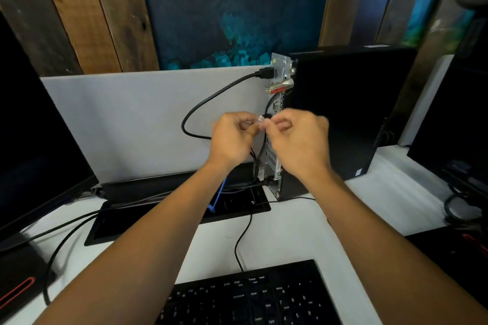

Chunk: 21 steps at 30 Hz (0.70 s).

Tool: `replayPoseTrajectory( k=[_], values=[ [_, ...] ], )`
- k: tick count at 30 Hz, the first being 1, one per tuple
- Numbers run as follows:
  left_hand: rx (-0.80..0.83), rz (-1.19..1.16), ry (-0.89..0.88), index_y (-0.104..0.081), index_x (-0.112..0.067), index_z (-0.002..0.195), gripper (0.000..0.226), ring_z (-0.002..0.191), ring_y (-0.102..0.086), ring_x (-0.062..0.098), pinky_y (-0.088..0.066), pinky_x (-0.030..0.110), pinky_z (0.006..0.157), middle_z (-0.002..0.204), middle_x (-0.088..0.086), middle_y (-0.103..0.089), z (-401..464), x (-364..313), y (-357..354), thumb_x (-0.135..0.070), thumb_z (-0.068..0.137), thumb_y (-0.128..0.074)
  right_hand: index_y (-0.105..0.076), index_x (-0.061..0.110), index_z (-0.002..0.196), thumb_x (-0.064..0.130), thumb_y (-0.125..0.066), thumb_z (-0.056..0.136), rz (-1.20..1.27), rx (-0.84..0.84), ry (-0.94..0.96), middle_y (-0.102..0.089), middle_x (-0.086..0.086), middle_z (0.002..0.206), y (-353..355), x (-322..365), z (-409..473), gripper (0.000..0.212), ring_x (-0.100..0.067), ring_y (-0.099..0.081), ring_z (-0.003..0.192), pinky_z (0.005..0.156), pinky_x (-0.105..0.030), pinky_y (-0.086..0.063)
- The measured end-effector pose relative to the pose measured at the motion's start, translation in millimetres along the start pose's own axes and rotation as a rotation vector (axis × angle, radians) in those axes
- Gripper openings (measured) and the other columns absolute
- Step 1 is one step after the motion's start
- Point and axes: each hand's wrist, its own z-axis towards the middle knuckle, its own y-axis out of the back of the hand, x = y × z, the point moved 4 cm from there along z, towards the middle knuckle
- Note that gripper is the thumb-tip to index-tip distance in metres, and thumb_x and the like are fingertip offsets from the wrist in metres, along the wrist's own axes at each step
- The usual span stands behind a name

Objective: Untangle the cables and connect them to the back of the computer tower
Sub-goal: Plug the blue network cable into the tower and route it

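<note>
Both hands raised before rear panel of upright black computer tower (343, 119). Left hand (232, 137) and right hand (295, 140), fingers curled, pinch small clear plastic connector (261, 121) between them. Thin blue cable (220, 195) hangs below left wrist. Thick black cable (211, 97) already plugged in near panel top.

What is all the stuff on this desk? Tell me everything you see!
computer tower: 1, black, standing at back right
thick cable: 1, black, plugged in near the tower's top
blue cable: 1, rising from the desk's cable slot
clear plug: 1, pinched between both hands
keyboard: 1, black, front
monitor: 1, black, left
desk: 1, white
left hand: 1, pinching the plug
right hand: 1, pinching the plug
</note>
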Motion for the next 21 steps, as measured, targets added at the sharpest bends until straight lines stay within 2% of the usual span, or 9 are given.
replayPoseTrajectory(
  k=[2, 4, 6, 8, 11, 15, 18, 21],
  values=[
    [-0.031, 0.093, -0.038, -0.08, -0.014, 0.096, 0.008, 0.062, -0.06, -0.01, -0.043, 0.004, 0.064, 0.073, -0.011, -0.07, -2.0, -2.6, 0.5, -0.016, 0.089, -0.078, -0.076, 0.014, 0.102, 0.024, -0.069, 0.092, -0.081, -0.226, 0.231, -0.067, -0.004, 0.095, 23.3, 9.2, 9.7, 0.016, -0.018, -0.064, 0.086, 0.076, -0.032, -0.055],
    [-0.063, 0.141, -0.062, -0.081, -0.01, 0.099, 0.013, 0.065, -0.059, -0.015, -0.042, -0.001, 0.068, 0.081, -0.006, -0.073, -5.2, -4.9, 0.7, -0.015, 0.087, -0.08, -0.07, 0.013, 0.123, 0.027, -0.065, 0.092, -0.22, -0.347, 0.328, -0.06, -0.015, 0.121, 35.3, 8.4, 22.2, 0.035, -0.031, -0.056, 0.112, 0.093, -0.039, -0.047],
    [-0.074, 0.226, -0.124, -0.08, -0.008, 0.105, 0.016, 0.07, -0.06, -0.011, -0.038, -0.004, 0.073, 0.09, 0.001, -0.074, -7.2, -10.3, -0.3, -0.012, 0.09, -0.076, -0.061, 0.015, 0.139, 0.034, -0.059, 0.096, -0.346, -0.326, 0.348, -0.051, -0.017, 0.143, 40.7, 6.0, 38.4, 0.047, -0.036, -0.044, 0.136, 0.108, -0.047, -0.037],
    [-0.06, 0.325, -0.206, -0.078, -0.008, 0.111, 0.018, 0.081, -0.059, 0.001, -0.038, -0.002, 0.079, 0.094, 0.003, -0.069, -7.3, -15.5, -2.6, -0.008, 0.095, -0.069, -0.055, 0.017, 0.146, 0.04, -0.051, 0.101, -0.376, -0.233, 0.345, -0.046, -0.013, 0.154, 37.8, -1.5, 51.5, 0.051, -0.034, -0.033, 0.149, 0.119, -0.054, -0.025],
    [-0.034, 0.391, -0.24, -0.076, -0.007, 0.114, 0.023, 0.093, -0.065, 0.018, -0.045, 0.012, 0.09, 0.102, 0.011, -0.068, -4.2, -19.5, -10.3, -0.002, 0.095, -0.064, -0.052, 0.019, 0.147, 0.043, -0.046, 0.103, -0.333, -0.189, 0.343, -0.049, -0.007, 0.151, 32.8, -10.6, 59.3, 0.051, -0.028, -0.032, 0.15, 0.12, -0.056, -0.022],
    [-0.096, 0.339, -0.215, -0.081, -0.01, 0.1, 0.016, 0.081, -0.067, 0.014, -0.051, 0.015, 0.083, 0.091, 0.007, -0.074, -0.7, -22.6, -12.8, -0.002, 0.091, -0.07, -0.054, 0.02, 0.146, 0.042, -0.049, 0.101, -0.299, -0.237, 0.344, -0.051, -0.004, 0.147, 29.1, -11.4, 57.4, 0.049, -0.026, -0.035, 0.147, 0.117, -0.057, -0.024],
    [-0.099, 0.313, -0.198, -0.081, -0.009, 0.091, 0.011, 0.076, -0.069, 0.012, -0.051, 0.006, 0.076, 0.085, 0.004, -0.076, 1.1, -20.4, -13.3, -0.002, 0.089, -0.073, -0.055, 0.021, 0.145, 0.042, -0.05, 0.1, -0.282, -0.257, 0.341, -0.051, -0.003, 0.147, 27.0, -12.2, 57.3, 0.049, -0.025, -0.036, 0.147, 0.117, -0.056, -0.024],
    [-0.079, 0.31, -0.194, -0.081, -0.008, 0.092, 0.01, 0.076, -0.069, 0.01, -0.044, -0.003, 0.073, 0.086, 0.003, -0.078, 2.2, -19.7, -14.0, -0.003, 0.09, -0.072, -0.056, 0.021, 0.143, 0.041, -0.051, 0.099, -0.259, -0.289, 0.331, -0.051, -0.003, 0.146, 24.0, -13.1, 57.3, 0.048, -0.025, -0.037, 0.146, 0.117, -0.057, -0.024]
  ],
)
